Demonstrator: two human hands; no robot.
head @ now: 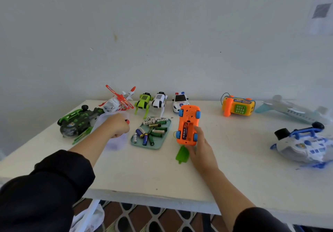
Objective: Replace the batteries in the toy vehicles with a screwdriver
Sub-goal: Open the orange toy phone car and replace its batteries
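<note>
A teal tray at the table's centre holds a loose heap of batteries, green, blue and white; one reads roughly "Heybright". Just beside it at 3 o'clock lies the orange toy car, belly up, battery bay uncovered with a cell inside. The right hand holds its near end, fingers curled on the side. The left hand, at the tray's 9 o'clock, is fisted around something red-tipped, likely the screwdriver. The police car at 12 o'clock reads "POLICE".
</note>
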